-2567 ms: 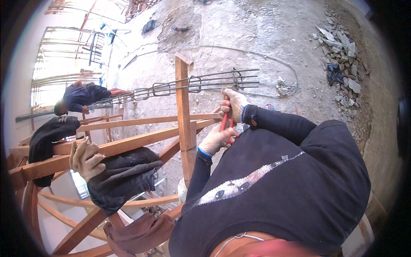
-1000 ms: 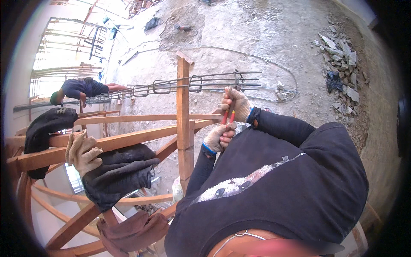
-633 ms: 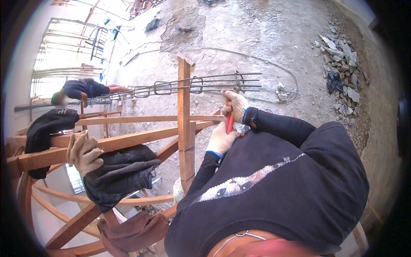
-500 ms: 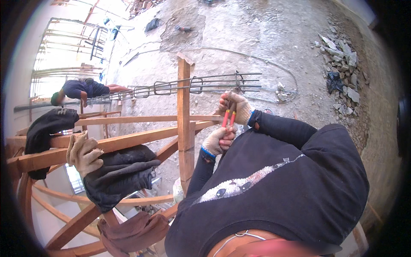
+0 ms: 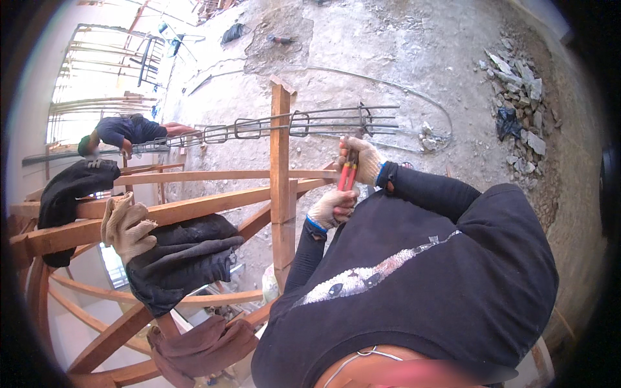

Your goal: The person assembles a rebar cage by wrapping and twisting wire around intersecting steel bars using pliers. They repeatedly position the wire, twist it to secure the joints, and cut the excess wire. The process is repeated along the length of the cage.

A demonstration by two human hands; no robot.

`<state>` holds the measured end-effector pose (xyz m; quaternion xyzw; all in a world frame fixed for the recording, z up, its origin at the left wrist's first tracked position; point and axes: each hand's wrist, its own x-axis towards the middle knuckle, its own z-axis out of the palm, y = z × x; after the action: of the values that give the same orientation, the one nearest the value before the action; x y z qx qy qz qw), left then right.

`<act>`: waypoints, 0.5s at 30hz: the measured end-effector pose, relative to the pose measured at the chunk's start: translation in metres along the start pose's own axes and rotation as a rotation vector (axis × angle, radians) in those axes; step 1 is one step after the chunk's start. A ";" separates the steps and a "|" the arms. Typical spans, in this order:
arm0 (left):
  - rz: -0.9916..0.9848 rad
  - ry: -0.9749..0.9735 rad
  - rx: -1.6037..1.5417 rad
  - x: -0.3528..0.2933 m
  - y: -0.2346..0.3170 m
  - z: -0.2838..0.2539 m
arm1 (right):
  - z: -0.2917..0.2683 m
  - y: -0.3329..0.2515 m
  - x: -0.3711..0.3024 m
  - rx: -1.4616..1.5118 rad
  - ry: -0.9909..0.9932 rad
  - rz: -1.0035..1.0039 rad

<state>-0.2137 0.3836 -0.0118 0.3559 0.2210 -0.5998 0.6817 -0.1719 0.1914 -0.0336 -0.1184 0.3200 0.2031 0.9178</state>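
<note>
Red-and-yellow-handled pliers (image 5: 348,174) are between my two hands, close in front of my black shirt. My left hand (image 5: 331,208), in a beige knit glove with a blue cuff, is closed around the lower ends of the handles. Bare fingertips show past the glove. My right hand (image 5: 363,163), gloved the same way, is closed around the jaw end. Its fingers partly hide the jaws, and whether they also hold something small cannot be seen. Just beyond my right hand is the near end of a rebar cage (image 5: 299,123) of long bars and square stirrups.
An upright wooden post (image 5: 280,161) and several beams (image 5: 194,209) stand to my left, hung with dark clothes (image 5: 181,262) and a glove (image 5: 126,226). Another person (image 5: 126,132) bends over the cage's far end. Broken concrete (image 5: 517,84) lies at right; a bent rod (image 5: 388,83) crosses the floor.
The view has shifted slightly. Both hands keep their hold on the pliers, whose handles look a little closer together.
</note>
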 end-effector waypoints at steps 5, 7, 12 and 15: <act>0.052 -0.337 -0.254 0.010 -0.012 -0.018 | -0.007 -0.007 0.011 0.080 -0.432 0.154; 0.120 -0.162 0.028 0.003 -0.009 -0.010 | -0.003 -0.009 0.009 0.017 -0.558 0.155; 0.446 0.237 0.741 -0.030 0.002 0.033 | 0.015 -0.014 -0.027 -0.420 -0.519 -0.080; 0.538 0.284 0.739 -0.048 0.005 0.053 | 0.025 -0.028 -0.044 -0.649 -0.522 -0.181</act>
<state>-0.2243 0.3751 0.0585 0.6975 -0.0161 -0.3862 0.6035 -0.1780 0.1622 0.0159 -0.3731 -0.0155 0.2353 0.8973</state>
